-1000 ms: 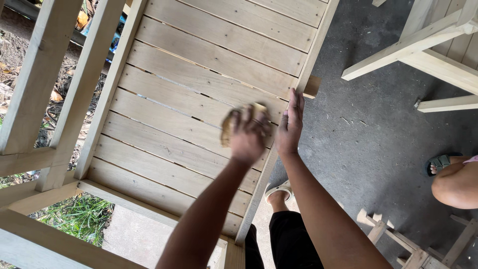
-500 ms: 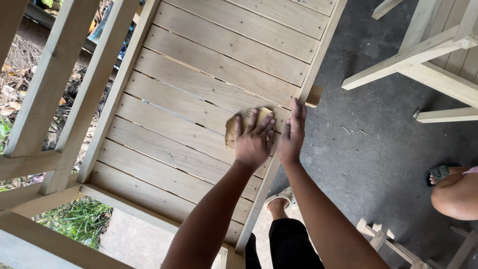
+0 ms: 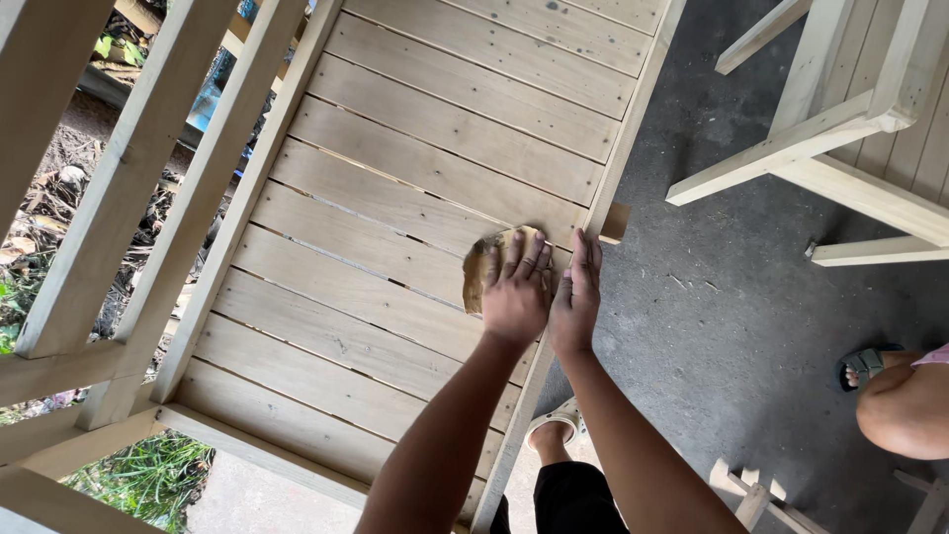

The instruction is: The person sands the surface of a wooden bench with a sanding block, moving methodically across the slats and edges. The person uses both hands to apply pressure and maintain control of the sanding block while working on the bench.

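Left hand pressing sandpaper onto the slats, right hand flat at the edge.

The left hand point(image 3: 516, 292) spreads its fingers flat over a brown sandpaper sheet point(image 3: 480, 273) on the slatted wooden panel point(image 3: 395, 198), no closed grip. The right hand point(image 3: 576, 295) lies open-palmed along the panel's side rail point(image 3: 618, 163), just beside it, holding nothing.

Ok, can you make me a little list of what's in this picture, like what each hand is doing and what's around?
Left hand: pressed flat on a tan sheet of sandpaper
Right hand: flat on the panel's edge rail, holding nothing
Surface: slatted wooden panel, pale and unpainted
Small part: short wooden block sticking out from the rail
Floor: grey concrete
Nearby: another wooden frame at upper right; another person's sandalled foot at right
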### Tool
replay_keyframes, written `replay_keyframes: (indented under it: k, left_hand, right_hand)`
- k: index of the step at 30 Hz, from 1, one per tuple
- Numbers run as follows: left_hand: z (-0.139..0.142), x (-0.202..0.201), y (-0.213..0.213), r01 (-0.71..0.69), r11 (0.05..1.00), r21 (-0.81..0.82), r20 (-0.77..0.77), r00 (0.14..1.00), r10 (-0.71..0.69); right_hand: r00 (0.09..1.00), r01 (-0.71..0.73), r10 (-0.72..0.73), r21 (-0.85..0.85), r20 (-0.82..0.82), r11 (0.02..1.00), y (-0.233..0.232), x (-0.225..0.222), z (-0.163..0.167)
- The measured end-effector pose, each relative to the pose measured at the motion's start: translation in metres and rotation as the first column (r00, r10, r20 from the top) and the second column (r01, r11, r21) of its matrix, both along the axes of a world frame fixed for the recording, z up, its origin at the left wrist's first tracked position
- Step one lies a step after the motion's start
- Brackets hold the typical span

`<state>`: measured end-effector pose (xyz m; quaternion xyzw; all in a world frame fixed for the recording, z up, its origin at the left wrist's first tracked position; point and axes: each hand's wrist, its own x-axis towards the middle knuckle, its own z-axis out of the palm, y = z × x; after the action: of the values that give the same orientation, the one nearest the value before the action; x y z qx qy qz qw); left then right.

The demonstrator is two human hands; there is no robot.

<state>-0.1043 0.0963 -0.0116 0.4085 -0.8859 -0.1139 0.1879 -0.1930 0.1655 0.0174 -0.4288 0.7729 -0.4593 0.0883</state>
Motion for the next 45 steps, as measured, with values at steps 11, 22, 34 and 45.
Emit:
replay_keyframes:
  k: [11, 22, 34, 45]
  left_hand:
    - [-0.008, 0.041, -0.076, -0.342, 0.94, 0.004, -0.08, 0.937, 0.341]
    - [0.035, 0.087, -0.128, -0.309, 0.924, -0.228, -0.433, 0.882, 0.188]
    - [-0.004, 0.044, -0.09, 0.041, 0.993, -0.108, -0.436, 0.896, -0.085]
    - [-0.006, 0.087, -0.143, -0.09, 0.995, -0.054, -0.281, 0.957, 0.071]
  right_hand:
    - [1.0, -0.012, 0.012, -0.005, 0.011, 1.0, -0.004, 0.005, 0.004]
    - [0.999, -0.017, 0.018, 0.009, -0.039, 1.0, -0.006, 0.003, 0.008]
    - [0.996, -0.004, 0.005, 0.022, -0.089, 1.0, -0.006, 0.005, 0.005]
    - [0.999, -0.02, 0.021, 0.023, -0.042, 1.0, -0.004, 0.006, 0.001]
